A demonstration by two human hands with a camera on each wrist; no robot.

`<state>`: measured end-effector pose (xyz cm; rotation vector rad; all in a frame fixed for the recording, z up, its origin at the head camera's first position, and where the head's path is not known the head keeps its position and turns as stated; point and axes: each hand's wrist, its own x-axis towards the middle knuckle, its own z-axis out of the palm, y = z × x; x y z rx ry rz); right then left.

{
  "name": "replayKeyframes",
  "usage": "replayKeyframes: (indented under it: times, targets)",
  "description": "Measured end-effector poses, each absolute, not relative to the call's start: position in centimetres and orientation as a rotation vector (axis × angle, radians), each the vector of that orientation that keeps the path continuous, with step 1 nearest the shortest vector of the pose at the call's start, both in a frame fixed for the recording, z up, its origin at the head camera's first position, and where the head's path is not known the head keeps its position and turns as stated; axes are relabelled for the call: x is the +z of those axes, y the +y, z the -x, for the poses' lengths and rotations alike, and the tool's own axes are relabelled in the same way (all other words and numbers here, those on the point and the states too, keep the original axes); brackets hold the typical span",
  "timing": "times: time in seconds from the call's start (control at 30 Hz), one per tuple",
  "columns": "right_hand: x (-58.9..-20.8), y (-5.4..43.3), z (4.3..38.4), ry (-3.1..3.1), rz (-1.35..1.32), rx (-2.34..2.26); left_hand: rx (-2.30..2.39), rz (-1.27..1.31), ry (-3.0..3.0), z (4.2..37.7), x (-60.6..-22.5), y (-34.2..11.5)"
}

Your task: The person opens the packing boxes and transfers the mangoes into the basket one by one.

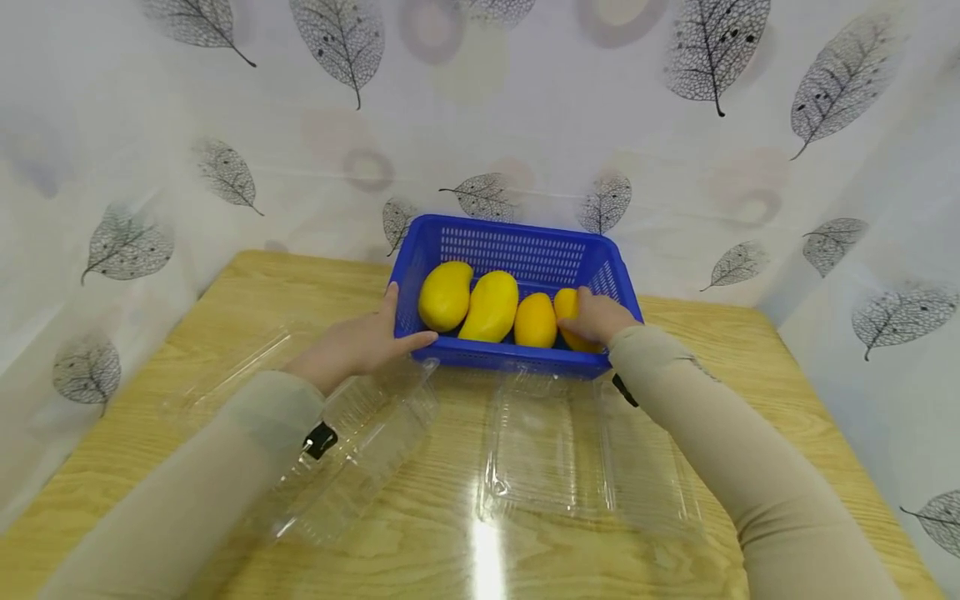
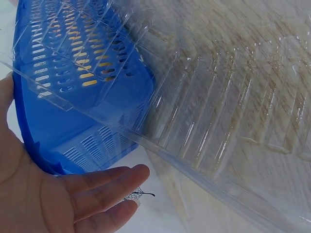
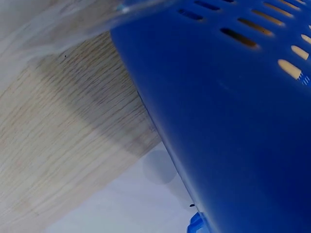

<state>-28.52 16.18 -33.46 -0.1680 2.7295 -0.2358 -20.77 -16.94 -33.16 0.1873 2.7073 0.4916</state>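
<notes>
A blue plastic basket [image 1: 517,354] stands at the back of the table with a row of yellow mangoes inside. My left hand [image 1: 360,340] rests at its left front corner, thumb over the front rim. In the left wrist view the other fingers [image 2: 104,191] stretch out fairly straight beside the basket wall [image 2: 87,131]. Inside the basket, my right hand [image 1: 600,317] grips the rightmost mango [image 1: 566,304], partly covering it. A middle mango [image 1: 536,321] lies just left of that one. The right wrist view shows the basket's outer wall [image 3: 218,121]; the hand is hidden there.
Two clear plastic clamshell boxes lie open on the wooden table [image 1: 420,517]. One box [image 1: 375,442] is beneath my left forearm; the other box [image 1: 540,454] sits in front of the basket, partly under my right forearm. A leaf-patterned curtain [image 1: 525,125] hangs behind.
</notes>
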Motion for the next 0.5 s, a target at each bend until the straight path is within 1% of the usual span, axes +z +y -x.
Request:
replayKeyframes:
  times: [0.5]
  targets:
    - [-33.66, 16.10, 28.64, 2.745, 0.197, -0.197, 0.479, -0.189, 2.710, 20.69, -32.94, -16.83]
